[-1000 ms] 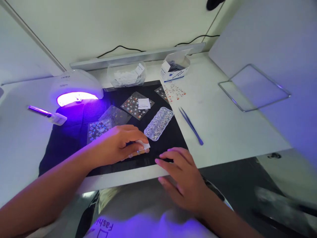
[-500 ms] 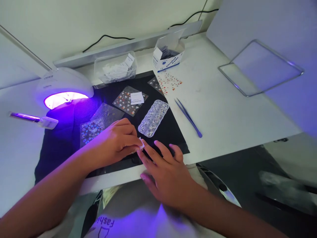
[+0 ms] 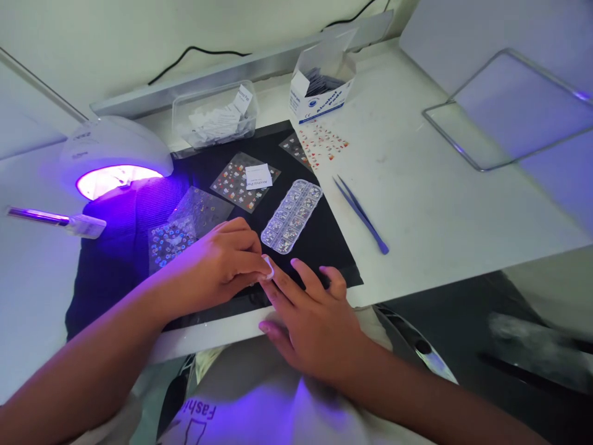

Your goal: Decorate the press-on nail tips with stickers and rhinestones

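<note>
My left hand (image 3: 231,259) pinches a small folded white pad (image 3: 269,268), likely an alcohol pad, against a fingertip of my right hand. The pad covers the nail area it touches. Palm down, my right hand (image 3: 315,315) has its fingers spread and grips nothing. Both are over the front part of a black mat (image 3: 330,247). Just beyond them lies a clear compartment case (image 3: 291,217) with small shiny bits inside. A torn alcohol pad packet (image 3: 258,177) rests on a patterned sticker sheet (image 3: 231,183).
A glowing nail lamp (image 3: 118,148) stands at the left, near a purple-lit brush-like tool (image 3: 46,216). Behind the mat are a clear tub of packets (image 3: 215,114) and an alcohol pads box (image 3: 322,93). Blue tweezers (image 3: 361,215) lie right; a metal frame stand (image 3: 491,168) is farther off.
The camera view has shifted slightly. My left hand still presses the pad at the right fingertips, with the pad now bent around the fingertip and small finger movements in both hands.
</note>
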`<action>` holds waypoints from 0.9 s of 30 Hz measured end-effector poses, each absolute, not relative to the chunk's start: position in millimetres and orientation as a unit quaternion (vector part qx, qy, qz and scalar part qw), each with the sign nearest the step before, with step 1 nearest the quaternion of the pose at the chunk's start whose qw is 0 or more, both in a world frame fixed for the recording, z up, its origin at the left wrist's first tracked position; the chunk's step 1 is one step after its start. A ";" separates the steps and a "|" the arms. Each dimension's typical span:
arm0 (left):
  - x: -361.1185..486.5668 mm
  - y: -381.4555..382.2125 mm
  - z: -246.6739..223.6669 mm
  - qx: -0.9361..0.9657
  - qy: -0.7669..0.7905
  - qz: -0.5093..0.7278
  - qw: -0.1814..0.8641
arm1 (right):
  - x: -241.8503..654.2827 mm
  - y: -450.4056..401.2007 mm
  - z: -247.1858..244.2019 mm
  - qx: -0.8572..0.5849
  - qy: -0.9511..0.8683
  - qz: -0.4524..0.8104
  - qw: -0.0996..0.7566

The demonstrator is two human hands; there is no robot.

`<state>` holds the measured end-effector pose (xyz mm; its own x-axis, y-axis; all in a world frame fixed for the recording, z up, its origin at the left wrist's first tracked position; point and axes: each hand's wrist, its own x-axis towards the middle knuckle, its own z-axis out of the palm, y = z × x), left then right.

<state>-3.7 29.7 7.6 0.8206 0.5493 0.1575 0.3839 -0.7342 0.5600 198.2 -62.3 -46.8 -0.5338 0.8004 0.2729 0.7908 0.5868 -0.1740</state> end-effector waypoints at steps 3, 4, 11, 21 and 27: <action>-5.3 33.2 8.3 0.916 0.256 0.160 0.265 | 198.3 -61.8 -45.7 -0.454 -0.876 0.017 0.160; -6.0 34.3 8.5 0.917 0.256 0.159 0.263 | 198.3 -61.7 -45.4 -0.455 -0.876 0.019 0.160; -6.2 33.3 12.0 0.916 0.261 0.163 0.256 | 198.2 -62.2 -44.4 -0.460 -0.875 0.028 0.147; -7.2 32.8 7.5 0.913 0.275 0.166 0.253 | 198.2 -62.2 -47.6 -0.455 -0.877 0.017 0.153; -13.9 37.1 12.4 0.906 0.268 0.190 0.266 | 197.0 -61.7 -46.8 -0.454 -0.880 0.011 0.141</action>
